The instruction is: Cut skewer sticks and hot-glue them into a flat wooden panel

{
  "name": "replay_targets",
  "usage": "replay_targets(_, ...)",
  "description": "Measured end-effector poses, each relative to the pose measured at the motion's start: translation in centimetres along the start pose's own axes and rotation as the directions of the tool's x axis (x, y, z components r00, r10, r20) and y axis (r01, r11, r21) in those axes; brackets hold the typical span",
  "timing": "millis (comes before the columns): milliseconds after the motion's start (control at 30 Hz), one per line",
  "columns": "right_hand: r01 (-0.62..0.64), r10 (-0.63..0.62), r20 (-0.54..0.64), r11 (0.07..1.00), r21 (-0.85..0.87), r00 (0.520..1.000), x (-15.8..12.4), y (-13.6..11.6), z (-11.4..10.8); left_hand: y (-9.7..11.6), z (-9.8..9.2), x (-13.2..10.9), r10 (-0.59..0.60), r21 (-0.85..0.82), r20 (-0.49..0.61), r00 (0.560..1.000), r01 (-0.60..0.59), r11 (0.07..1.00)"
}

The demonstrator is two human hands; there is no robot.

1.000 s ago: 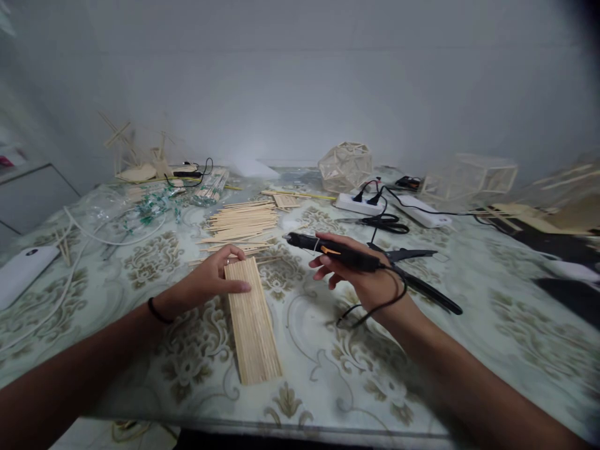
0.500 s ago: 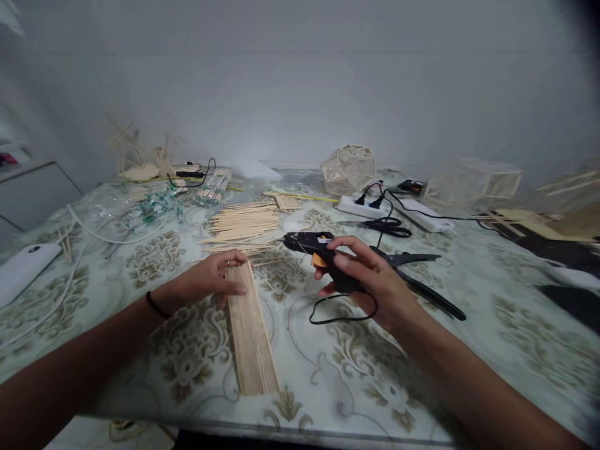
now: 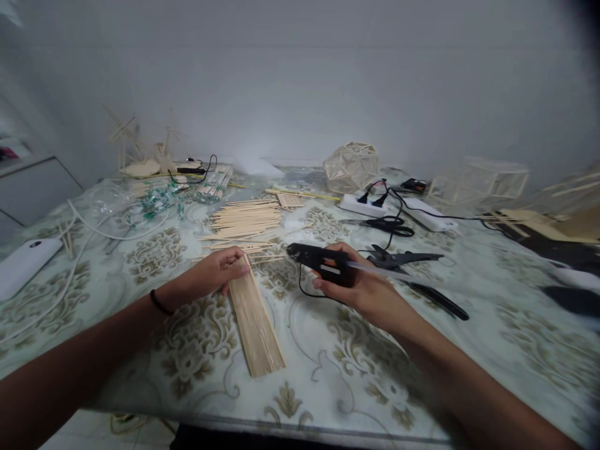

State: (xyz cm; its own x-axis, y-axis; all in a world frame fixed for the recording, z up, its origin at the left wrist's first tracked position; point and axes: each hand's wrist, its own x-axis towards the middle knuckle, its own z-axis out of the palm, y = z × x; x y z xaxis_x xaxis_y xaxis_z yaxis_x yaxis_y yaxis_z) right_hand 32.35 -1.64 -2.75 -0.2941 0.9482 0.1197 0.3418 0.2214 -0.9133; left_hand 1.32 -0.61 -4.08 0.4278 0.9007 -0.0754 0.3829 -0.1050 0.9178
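My left hand (image 3: pixel 218 270) grips the far end of a flat panel of thin wooden sticks (image 3: pixel 257 325) laid side by side, its near end pointing toward me. Wrapped in my right hand (image 3: pixel 363 284) is a black glue gun (image 3: pixel 319 257) with orange parts, turned on its side above the table, nozzle toward the left. A clear glue stick (image 3: pixel 384 270) juts out of its back. Just beyond my left hand lies a pile of loose wooden sticks (image 3: pixel 246 217). Black-handled pliers (image 3: pixel 438 299) rest to the right, partly behind my right hand.
A white power strip (image 3: pixel 363 205) with black plugs and cables stands at the back. Near it are scissors (image 3: pixel 391 226) and a stick-built polyhedron (image 3: pixel 350 165). Plastic wrappers (image 3: pixel 152 203) and a white device (image 3: pixel 28 265) lie on the left of the patterned table (image 3: pixel 319 394).
My right hand has rolled the glue gun over, so its side and the glue stick now show. The panel's near end has swung slightly away from me and to the right.
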Motion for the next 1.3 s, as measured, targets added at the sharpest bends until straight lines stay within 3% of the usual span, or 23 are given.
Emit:
replay_targets(133, -0.095, 0.106, 0.039, 0.970, -0.223, 0.994, -0.4, -1.0, -0.2, -0.2, -0.4, -0.1, 0.055, 0.216, 0.002, 0.998, -0.054, 0.975)
replay_targets(233, -0.108, 0.133, 0.055, 0.940, -0.325, 0.990, -0.6, -1.6, -0.2, -0.8, -0.6, -0.2, 0.104, 0.435, -0.015, 0.995, -0.087, 0.896)
replay_targets(400, -0.055, 0.082, 0.088, 0.961, -0.270, 0.993, -0.5, -1.7, 0.1, -2.0, -0.9, 0.1, 0.260, 0.647, -0.003, 0.966, -0.196, 0.737)
replay_targets(533, -0.060, 0.089, 0.132, 0.976, -0.209, 0.987, -0.3, -1.6, 0.2, -2.6, -2.2, 0.5, 0.285, 0.755, -0.095, 0.954, -0.117, 0.645)
replay_targets(667, -0.064, 0.090, 0.119, 0.977, -0.206, 0.989, -0.1, -1.1, 0.3, -2.9, -3.2, 0.8, 0.199, 0.809, -0.081, 0.977, -0.052, 0.586)
replay_targets(933, -0.052, 0.056, 0.020, 0.981, -0.186, 0.998, 0.0, -0.9, 0.2, -2.4, -2.9, 1.0, 0.219, 0.875, 0.010, 0.976, -0.114, 0.470)
replay_targets(1300, -0.065, 0.063, -0.017, 0.975, -0.214, 0.998, -0.1, -1.1, 0.1, -2.1, -2.0, 0.9, 0.221, 0.949, 0.022, 0.975, -0.091, 0.303)
